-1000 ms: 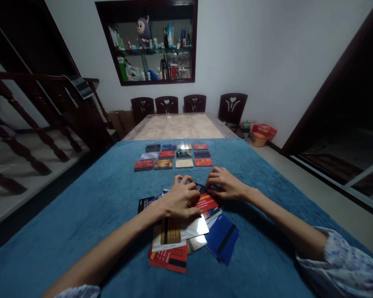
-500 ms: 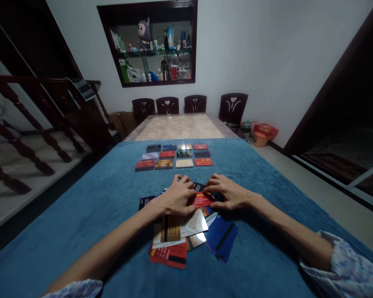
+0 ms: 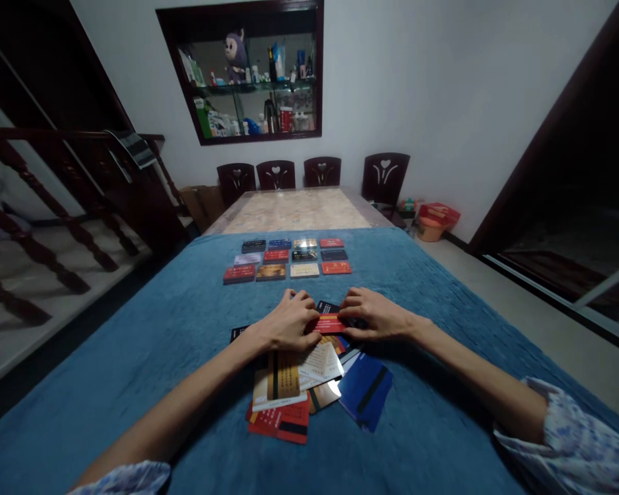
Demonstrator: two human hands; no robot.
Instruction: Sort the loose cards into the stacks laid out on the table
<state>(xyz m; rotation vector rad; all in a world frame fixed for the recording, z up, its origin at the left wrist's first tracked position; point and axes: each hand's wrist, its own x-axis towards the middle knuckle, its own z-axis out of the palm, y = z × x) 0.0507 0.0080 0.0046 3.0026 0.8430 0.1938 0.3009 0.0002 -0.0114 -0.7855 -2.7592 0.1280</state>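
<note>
Between my two hands is a red card [image 3: 329, 323] with a yellow stripe, tilted up above the loose pile. My left hand [image 3: 289, 322] grips its left end, fingers curled and thumb below. Its right end is held by my right hand [image 3: 374, 314], with the thumb along the lower edge. Behind it a black card [image 3: 327, 306] shows in part. Nearer to me lie overlapping cards: a white one [image 3: 321, 366], a gold one [image 3: 283, 376], a blue one [image 3: 366, 392] and a red one [image 3: 283, 421]. My left hand and forearm hide part of the pile.
Further up the blue cloth [image 3: 186, 302], several card stacks stand in rows, among them a red stack [image 3: 336, 267] and a gold stack [image 3: 272, 272]. Beyond the cloth the stone tabletop [image 3: 299, 208] shows, with dark chairs [image 3: 384, 175] behind. A stair railing [image 3: 56, 196] runs at left.
The red card between my hands has tipped more upright and shows a narrower face. My right thumb has moved up closer to its fingers. The view has shifted slightly.
</note>
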